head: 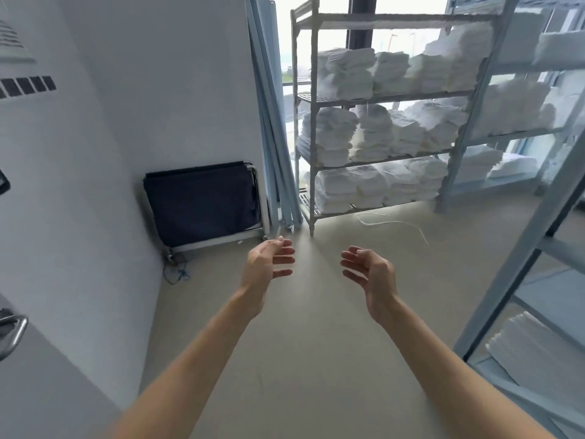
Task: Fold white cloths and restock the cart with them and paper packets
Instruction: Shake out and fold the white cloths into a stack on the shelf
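Observation:
Stacks of folded white cloths (376, 134) fill three levels of a grey shelf rack (313, 122) straight ahead by the window. My left hand (267, 264) and my right hand (368, 269) are stretched out in front of me over the floor, palms facing each other, fingers relaxed, holding nothing. Both hands are well short of the rack. More white cloths (512, 109) lie on a blue-grey shelf unit to the right. No cart or paper packets are in view.
A folded dark cot (202, 204) on a wheeled frame leans against the left wall. Long blue-grey rails (272, 122) lean in the corner. A white string (395, 223) lies on the beige floor. A near shelf post (525, 242) stands at right, a metal handle (14, 334) at left.

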`<state>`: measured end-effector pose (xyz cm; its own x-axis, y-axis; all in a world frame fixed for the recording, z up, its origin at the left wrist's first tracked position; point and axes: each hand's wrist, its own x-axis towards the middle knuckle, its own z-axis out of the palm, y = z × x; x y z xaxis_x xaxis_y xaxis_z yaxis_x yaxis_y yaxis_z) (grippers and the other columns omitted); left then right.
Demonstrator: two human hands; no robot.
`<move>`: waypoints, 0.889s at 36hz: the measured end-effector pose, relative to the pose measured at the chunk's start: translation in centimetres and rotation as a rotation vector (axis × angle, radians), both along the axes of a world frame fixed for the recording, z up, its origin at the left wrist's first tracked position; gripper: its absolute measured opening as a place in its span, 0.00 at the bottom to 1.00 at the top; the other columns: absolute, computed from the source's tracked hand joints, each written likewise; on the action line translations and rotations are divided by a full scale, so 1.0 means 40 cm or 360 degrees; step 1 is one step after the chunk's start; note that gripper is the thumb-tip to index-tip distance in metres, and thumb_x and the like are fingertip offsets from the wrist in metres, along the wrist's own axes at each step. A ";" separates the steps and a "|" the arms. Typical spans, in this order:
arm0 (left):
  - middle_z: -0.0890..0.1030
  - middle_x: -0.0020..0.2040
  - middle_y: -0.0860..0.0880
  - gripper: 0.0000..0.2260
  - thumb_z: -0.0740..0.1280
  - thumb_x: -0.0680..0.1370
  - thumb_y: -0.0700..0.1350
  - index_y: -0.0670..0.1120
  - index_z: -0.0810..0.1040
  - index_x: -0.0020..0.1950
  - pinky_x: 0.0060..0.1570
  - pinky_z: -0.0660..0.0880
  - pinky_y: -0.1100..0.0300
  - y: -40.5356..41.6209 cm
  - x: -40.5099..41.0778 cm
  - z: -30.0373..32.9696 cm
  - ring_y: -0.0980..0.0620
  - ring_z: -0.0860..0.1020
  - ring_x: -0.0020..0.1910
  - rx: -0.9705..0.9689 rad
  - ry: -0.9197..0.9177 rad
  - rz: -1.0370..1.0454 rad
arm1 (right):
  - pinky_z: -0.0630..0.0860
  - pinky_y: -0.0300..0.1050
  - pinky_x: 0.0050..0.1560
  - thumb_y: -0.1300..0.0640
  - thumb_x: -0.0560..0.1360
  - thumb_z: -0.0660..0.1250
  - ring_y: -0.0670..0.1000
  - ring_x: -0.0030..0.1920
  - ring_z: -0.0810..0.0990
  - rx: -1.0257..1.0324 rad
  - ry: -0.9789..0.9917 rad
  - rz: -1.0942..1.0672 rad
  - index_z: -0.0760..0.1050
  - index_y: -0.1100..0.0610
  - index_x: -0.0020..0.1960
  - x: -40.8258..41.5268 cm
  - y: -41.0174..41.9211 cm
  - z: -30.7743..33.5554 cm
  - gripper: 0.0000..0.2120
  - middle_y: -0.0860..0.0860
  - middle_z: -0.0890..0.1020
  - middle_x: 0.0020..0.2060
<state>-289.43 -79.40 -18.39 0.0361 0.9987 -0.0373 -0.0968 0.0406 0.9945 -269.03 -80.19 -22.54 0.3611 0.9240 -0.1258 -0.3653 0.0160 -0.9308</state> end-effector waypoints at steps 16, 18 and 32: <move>0.84 0.48 0.43 0.13 0.60 0.83 0.46 0.39 0.81 0.54 0.49 0.80 0.48 0.645 0.262 0.000 0.48 0.82 0.45 -0.0010 -0.0006 -0.0059 | 0.80 0.53 0.52 0.62 0.77 0.59 0.56 0.45 0.84 -0.0010 -0.0021 -0.0029 0.81 0.61 0.51 0.264 0.611 0.009 0.12 0.57 0.86 0.43; 0.84 0.48 0.44 0.13 0.60 0.83 0.45 0.40 0.81 0.54 0.50 0.79 0.46 0.724 0.315 -0.016 0.48 0.82 0.45 -0.0025 -0.0019 -0.0124 | 0.80 0.52 0.51 0.62 0.78 0.58 0.56 0.45 0.84 -0.0017 -0.0023 -0.0077 0.81 0.61 0.51 0.313 0.674 -0.003 0.12 0.57 0.86 0.43; 0.83 0.47 0.42 0.11 0.61 0.82 0.43 0.43 0.82 0.48 0.47 0.78 0.50 1.365 0.830 -0.062 0.46 0.81 0.44 -0.0134 -0.0151 -0.0617 | 0.80 0.52 0.52 0.57 0.75 0.61 0.54 0.45 0.84 -0.0098 -0.0241 -0.0548 0.81 0.59 0.50 0.787 1.124 -0.016 0.12 0.56 0.85 0.44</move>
<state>-256.25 -24.79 -20.86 0.4166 0.9040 -0.0965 -0.1498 0.1729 0.9735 -237.56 -35.25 -23.17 0.6681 0.7375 -0.0988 -0.2064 0.0561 -0.9769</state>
